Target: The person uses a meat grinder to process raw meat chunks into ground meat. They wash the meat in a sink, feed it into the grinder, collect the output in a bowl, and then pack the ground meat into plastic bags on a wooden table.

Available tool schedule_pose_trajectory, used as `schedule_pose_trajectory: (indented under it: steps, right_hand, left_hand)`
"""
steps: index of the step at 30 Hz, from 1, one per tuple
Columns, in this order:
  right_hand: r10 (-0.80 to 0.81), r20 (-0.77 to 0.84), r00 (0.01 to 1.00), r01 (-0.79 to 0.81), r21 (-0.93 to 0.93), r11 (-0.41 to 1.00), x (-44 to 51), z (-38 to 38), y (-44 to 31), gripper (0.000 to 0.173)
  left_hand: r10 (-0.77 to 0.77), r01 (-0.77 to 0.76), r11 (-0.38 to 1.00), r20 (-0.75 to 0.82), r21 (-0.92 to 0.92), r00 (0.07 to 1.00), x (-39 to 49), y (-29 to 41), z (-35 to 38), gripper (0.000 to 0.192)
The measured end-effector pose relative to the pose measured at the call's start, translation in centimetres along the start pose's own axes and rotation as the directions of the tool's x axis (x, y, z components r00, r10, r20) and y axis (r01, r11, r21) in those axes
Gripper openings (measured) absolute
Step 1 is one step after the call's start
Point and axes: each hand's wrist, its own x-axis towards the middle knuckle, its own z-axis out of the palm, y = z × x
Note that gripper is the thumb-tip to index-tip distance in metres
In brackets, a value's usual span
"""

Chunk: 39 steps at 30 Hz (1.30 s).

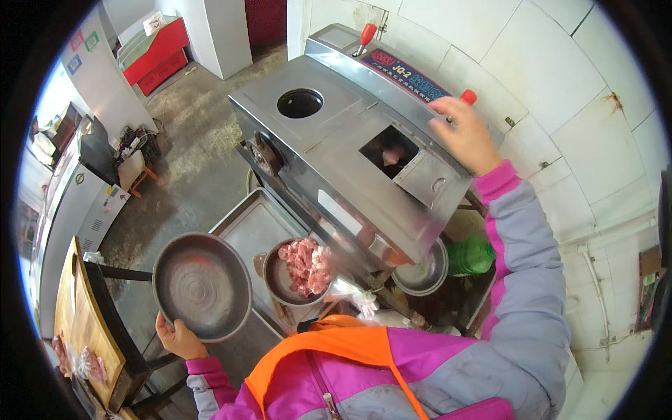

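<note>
My left hand [181, 338] grips the rim of a round, shallow metal bowl [203, 287], tilted so its bare inside faces me. Over the right end of a stainless-steel meat-cutting machine [336, 115] is my right hand [467, 136], slightly blurred, fingers apart. Just behind those fingers rises a red lever knob [469, 97]; whether they touch it is hidden. Pinkish meat shows in the square opening [391, 151] of the machine's top, beside a metal cover plate [433, 181]. Below the machine's front, a second bowl [278, 283] holds raw meat pieces [307, 266].
Another red-knobbed lever [367, 34] stands at the machine's far end. The meat bowl sits on a metal tray [257, 215]. Under the machine are a metal basin [422, 270] and a green plastic container [470, 255]. A wooden board [86, 325] with bagged meat lies left.
</note>
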Motion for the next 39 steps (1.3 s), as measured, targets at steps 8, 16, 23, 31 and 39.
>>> schedule_pose_trajectory:
  steps: [8, 16, 23, 31, 39]
  right_hand:
    - [0.393, -0.246, 0.886, -0.450, -0.255, 0.856, -0.2, -3.4, 2.6, 0.035]
    - [0.302, -0.142, 0.943, -0.331, -0.521, 0.787, 2.6, -0.2, 7.5, 0.025]
    - [0.273, -0.163, 0.948, -0.313, -0.323, 0.893, 2.9, -1.1, 10.9, 0.031]
    - [0.566, -0.100, 0.819, -0.486, -0.645, 0.590, -3.4, -1.1, 7.4, 0.037]
    - [0.387, 0.062, 0.920, -0.289, -0.557, 0.778, -4.2, -0.5, 10.5, 0.045]
  left_hand:
    - [-0.068, 0.068, 0.997, -0.001, 0.033, 0.998, 0.3, -1.1, -0.2, 0.044]
    - [-0.082, 0.082, 0.994, 0.001, 0.069, 0.997, 0.7, -1.4, 0.9, 0.044]
    - [0.196, -0.158, 0.911, -0.064, 0.381, 0.978, 0.2, -1.6, 0.8, 0.043]
    - [-0.026, 0.031, 0.999, -0.166, 0.023, 0.986, -0.8, -0.6, 0.3, 0.038]
    - [-0.204, 0.175, 0.976, -0.266, -0.127, 0.942, 2.1, -4.8, 0.7, 0.038]
